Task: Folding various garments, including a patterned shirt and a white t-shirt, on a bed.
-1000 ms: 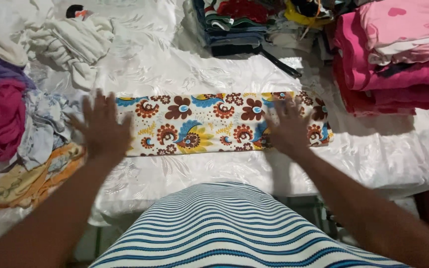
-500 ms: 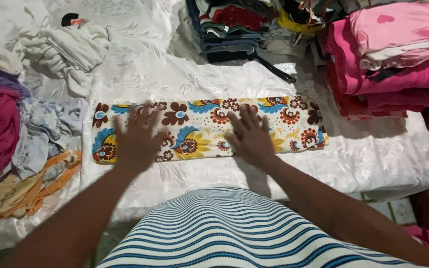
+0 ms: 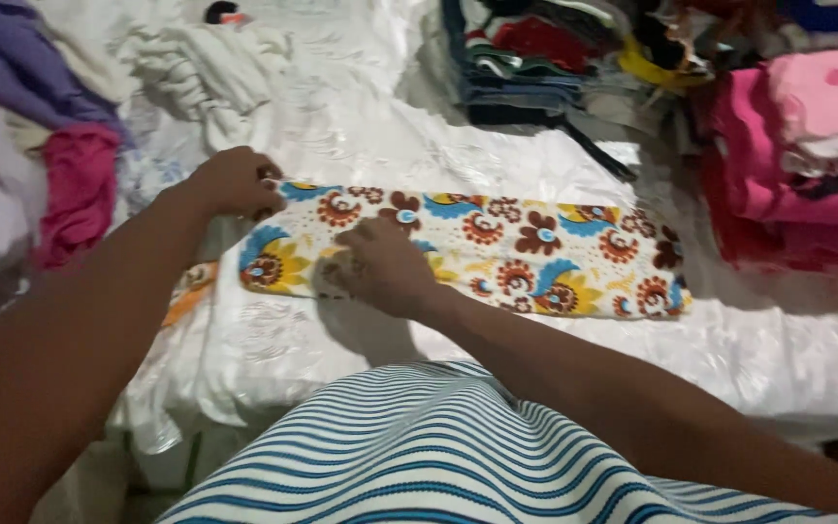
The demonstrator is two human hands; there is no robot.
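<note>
Two hands (image 3: 385,267) on long floral cloth (image 3: 535,257)

Bare sheet (image 3: 555,369) between clothes piles (image 3: 788,165)

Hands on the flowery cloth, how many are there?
2. The left hand grips the far left corner of the flowery cloth; the right hand presses flat on it near its left end.

Both hands — now leftward on cloth (image 3: 497,243)
</note>
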